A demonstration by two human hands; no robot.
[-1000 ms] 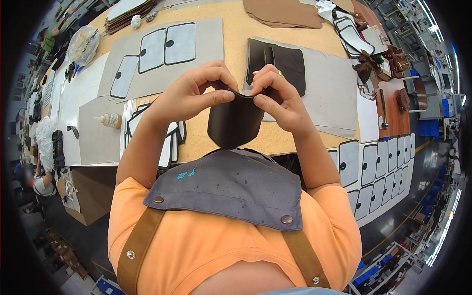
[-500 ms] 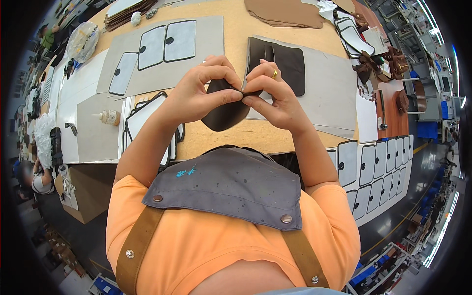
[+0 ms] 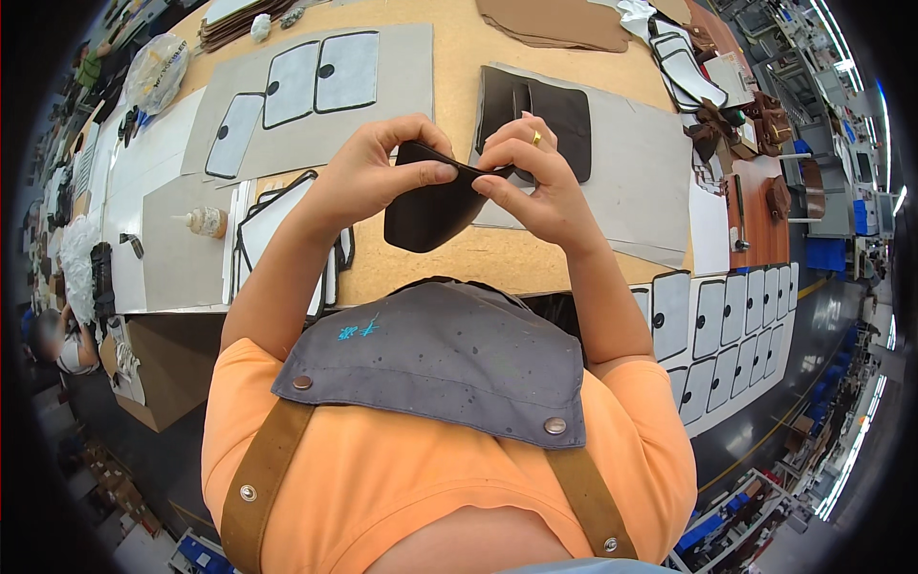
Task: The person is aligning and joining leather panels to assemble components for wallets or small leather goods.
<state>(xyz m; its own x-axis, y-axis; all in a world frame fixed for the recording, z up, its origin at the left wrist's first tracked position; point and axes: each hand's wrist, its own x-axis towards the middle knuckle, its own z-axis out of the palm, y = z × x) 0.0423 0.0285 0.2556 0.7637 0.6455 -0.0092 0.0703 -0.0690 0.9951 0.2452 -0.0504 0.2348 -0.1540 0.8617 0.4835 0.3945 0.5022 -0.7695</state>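
Above the table's near edge, a dark brown leather piece is held up between my two hands. My left hand pinches its upper edge, thumb toward me. My right hand, with a ring on one finger, grips the same edge a little further right. The piece hangs down in a curve below my fingers. Just beyond my right hand, more dark leather panels lie on a large grey board; my hand hides part of them.
White panels with black edges lie on grey card at the back left. Others are stacked by my left forearm, near a glue bottle. Rows of such panels stand right. Brown sheets lie at the far edge.
My hands have moved slightly apart along the leather's upper edge. The piece is now less pinched together and its edge is stretched straighter between my fingers.
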